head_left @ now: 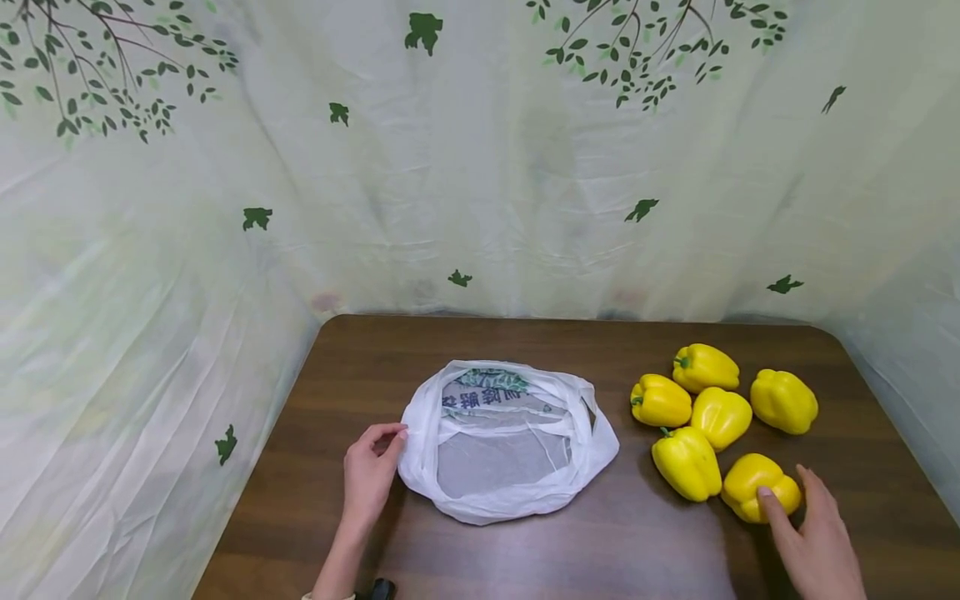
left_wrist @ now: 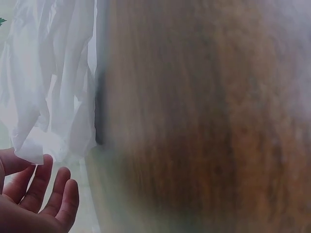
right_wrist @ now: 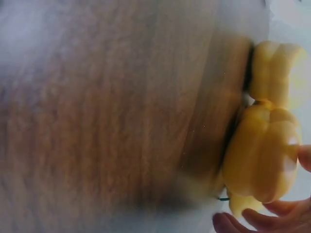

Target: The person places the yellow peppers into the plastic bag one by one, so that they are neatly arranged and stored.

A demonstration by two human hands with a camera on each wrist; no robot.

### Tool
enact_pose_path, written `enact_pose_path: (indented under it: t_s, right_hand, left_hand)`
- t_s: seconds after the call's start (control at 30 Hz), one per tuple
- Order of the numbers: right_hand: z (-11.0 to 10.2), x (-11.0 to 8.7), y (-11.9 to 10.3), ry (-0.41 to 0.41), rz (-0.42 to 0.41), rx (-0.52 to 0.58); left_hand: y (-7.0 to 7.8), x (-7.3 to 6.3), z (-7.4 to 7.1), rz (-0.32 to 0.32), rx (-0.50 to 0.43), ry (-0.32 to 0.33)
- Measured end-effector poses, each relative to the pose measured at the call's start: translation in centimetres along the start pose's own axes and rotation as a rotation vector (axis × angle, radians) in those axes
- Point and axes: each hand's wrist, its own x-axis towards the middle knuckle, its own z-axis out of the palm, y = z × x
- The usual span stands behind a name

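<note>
White plastic bag (head_left: 502, 506) lies on the tabletop (head_left: 360, 350), left of its middle, mouth gaping, dark characters and green print showing inside. Left hand (head_left: 371, 467) pinches the bag's left rim, thumb against index; other fingers loosely spread. Near pepper (head_left: 753, 483), yellow, sits toward the tabletop's near right corner. Right hand (head_left: 817, 533) is spread about its right side, thumb on it; can't tell if the fingers press.

Five more yellow peppers crowd that right side. Stemmed pepper (head_left: 686, 467) is touching or just beside the near pepper, standing between it and the bag, in the way of a straight slide. Middle pepper (head_left: 722, 418) behind that, left pepper (head_left: 663, 400) and back pepper (head_left: 707, 367) close by; outer pepper (head_left: 784, 402) apart, nearer the right edge.

Black object (head_left: 382, 589) by the left wrist, cut off. Leaf-print curtain (head_left: 510, 208) hangs past the far edge.
</note>
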Motion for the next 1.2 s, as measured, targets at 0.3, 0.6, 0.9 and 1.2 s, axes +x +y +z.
enact_pose_path:
  t_s: [0.3,0.6,0.9,1.2]
  right_hand:
    - [-0.2,0.5,0.3,-0.15,0.158,0.032]
    - [-0.2,0.5,0.2,-0.157,0.122,0.047]
    - [0.0,0.2,0.0,-0.126,0.117,0.069]
    - [0.3,-0.2,-0.3,-0.064,0.096,0.091]
  left_hand:
    - [-0.3,0.2,0.4,-0.031,-0.054,-0.001]
    - [-0.2,0.1,0.3,-0.069,-0.089,0.001]
    - [0.4,-0.1,0.1,-0.086,-0.114,-0.011]
    - [0.9,-0.2,-0.1,-0.097,-0.123,-0.02]
